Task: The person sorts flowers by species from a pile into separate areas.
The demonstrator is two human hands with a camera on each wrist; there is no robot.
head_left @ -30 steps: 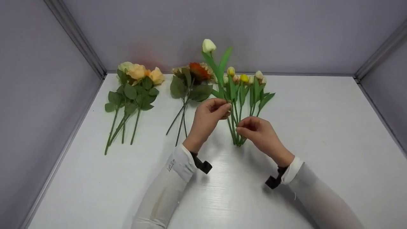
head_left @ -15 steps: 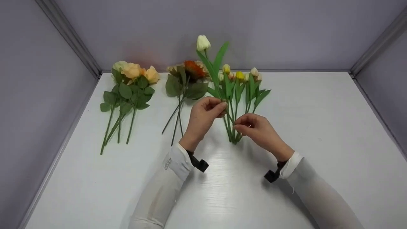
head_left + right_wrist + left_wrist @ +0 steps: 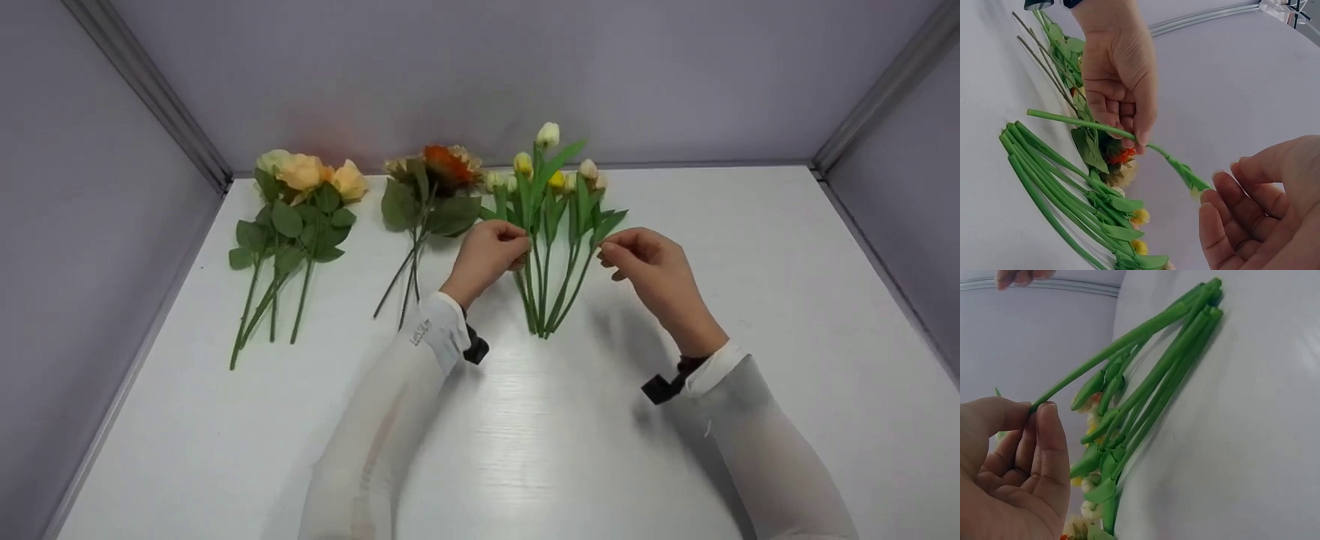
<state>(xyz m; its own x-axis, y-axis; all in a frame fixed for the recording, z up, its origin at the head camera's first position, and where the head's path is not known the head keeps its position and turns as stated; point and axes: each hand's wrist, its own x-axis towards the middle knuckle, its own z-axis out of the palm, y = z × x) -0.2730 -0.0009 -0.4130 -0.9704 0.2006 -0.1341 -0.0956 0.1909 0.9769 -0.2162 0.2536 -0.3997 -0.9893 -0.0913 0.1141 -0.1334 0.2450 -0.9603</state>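
Observation:
My left hand [image 3: 491, 259] pinches a white tulip [image 3: 548, 135] by its green stem between thumb and fingers, as the left wrist view shows up close. Its bloom stands highest, over the bunch of tulips [image 3: 551, 277] lying on the table. That bunch has yellow, white and pale pink heads, and its stem ends come together toward the front. To the right of the bunch hovers my right hand [image 3: 652, 274]. In the right wrist view its fingers [image 3: 1241, 208] are loosely bent with nothing gripped, near the held tulip's leaf tip.
Roses [image 3: 304, 172] in peach and pale green lie at the left on the white table [image 3: 487, 450]. Between them and the tulips lie dark-stemmed flowers with an orange-red head [image 3: 448, 166]. Grey panels [image 3: 480, 67] wall in the back and sides.
The white tulip's bloom has swung right and lower, over the bunch. My right hand has come off its stem and moved right and farther back. My left hand still pinches the stem.

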